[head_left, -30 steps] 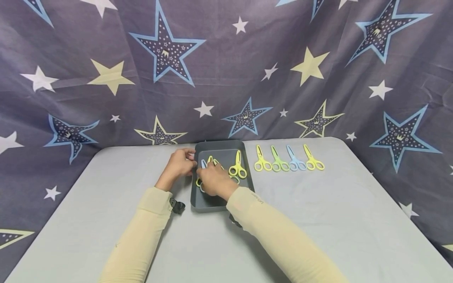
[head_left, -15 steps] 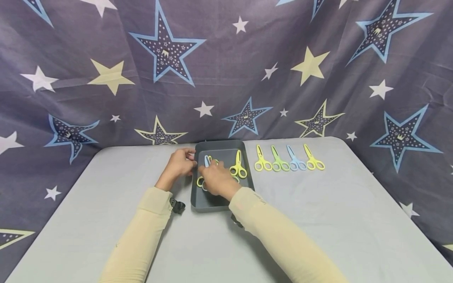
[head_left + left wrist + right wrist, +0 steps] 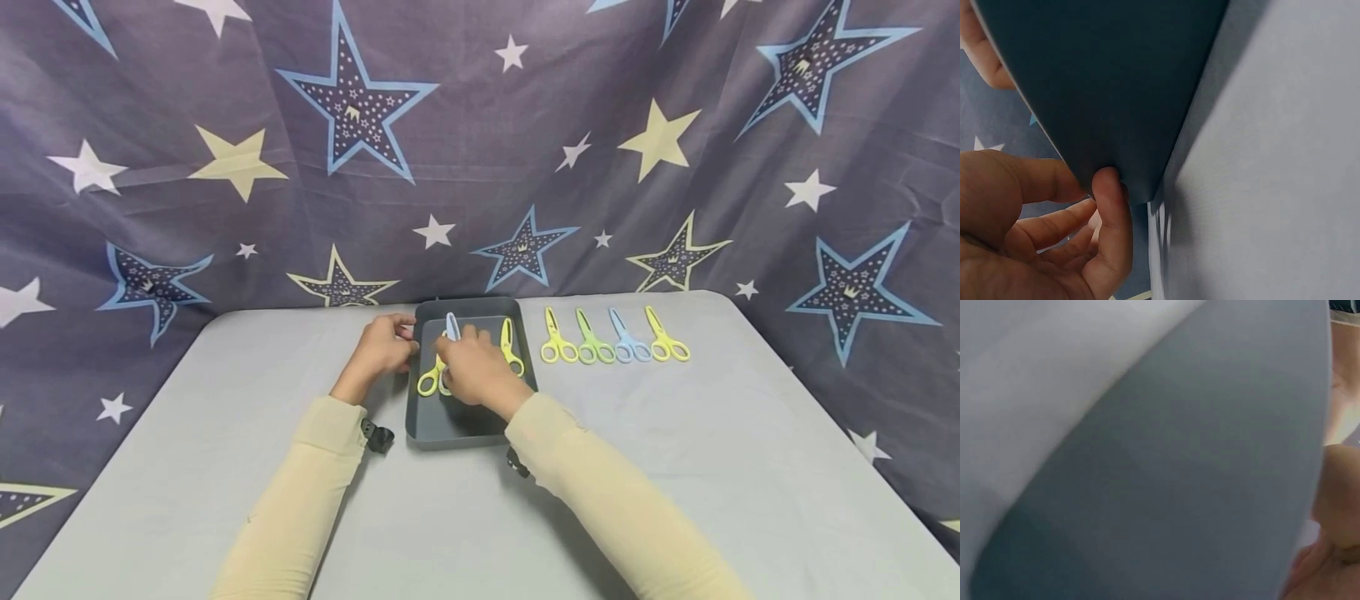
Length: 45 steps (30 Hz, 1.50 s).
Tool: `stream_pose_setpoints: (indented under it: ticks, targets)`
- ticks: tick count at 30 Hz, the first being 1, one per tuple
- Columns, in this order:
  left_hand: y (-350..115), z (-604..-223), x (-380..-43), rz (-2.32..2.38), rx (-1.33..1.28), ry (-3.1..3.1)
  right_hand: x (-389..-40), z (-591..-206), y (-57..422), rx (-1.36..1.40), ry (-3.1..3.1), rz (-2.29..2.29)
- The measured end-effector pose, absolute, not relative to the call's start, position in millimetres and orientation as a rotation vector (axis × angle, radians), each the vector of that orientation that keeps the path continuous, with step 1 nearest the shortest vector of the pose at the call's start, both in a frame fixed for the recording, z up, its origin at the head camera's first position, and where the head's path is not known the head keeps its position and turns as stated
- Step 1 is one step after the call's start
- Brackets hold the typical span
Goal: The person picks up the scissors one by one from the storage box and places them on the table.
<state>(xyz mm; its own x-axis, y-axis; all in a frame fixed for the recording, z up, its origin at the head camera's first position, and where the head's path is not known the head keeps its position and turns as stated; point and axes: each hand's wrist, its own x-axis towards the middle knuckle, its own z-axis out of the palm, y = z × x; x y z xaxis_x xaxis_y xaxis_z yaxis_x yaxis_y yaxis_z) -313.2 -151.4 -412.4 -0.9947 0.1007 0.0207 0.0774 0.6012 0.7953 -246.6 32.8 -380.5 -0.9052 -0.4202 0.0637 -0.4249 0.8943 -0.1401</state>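
Note:
A grey tray (image 3: 459, 435) holds several pairs of children's scissors. My left hand (image 3: 381, 347) is at its left wall; in the left wrist view thumb and finger pinch the tray wall (image 3: 1116, 94). Inside the tray, my right hand (image 3: 480, 372) grips blue scissors (image 3: 452, 323), blades pointing away, handles mostly hidden. Yellow scissors (image 3: 427, 384) lie just left of that hand, partly covered. Another yellow pair (image 3: 507, 335) lies along the tray's right side, partly behind the hand. In the right wrist view the tray wall (image 3: 1179, 469) fills most of the picture.
Right of the tray, a row of scissors lies on the grey-white table (image 3: 675, 467): yellow (image 3: 551, 324), green (image 3: 586, 325), blue (image 3: 620, 326) and yellow (image 3: 655, 323), blades all pointing away. A dark star-patterned cloth (image 3: 450, 125) hangs behind the table.
My right hand has shifted right inside the tray, and the blue scissors have moved right and away with it. More of the left yellow scissors shows now. The left hand stays put.

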Motion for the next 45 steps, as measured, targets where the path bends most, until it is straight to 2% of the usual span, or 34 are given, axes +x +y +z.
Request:
stream_pose_setpoints:
  ticks: [19,45]
  targets:
    - [-151.7,-412.3,-311.8,1.368,0.133,2.796,-236.4,-363.0,80.6,0.661,-2.887,0.302]
    - [-149.8,-410.0,-310.2,1.393,0.121,2.770,-220.7,-367.0,143.8,0.570,-2.891,0.320]
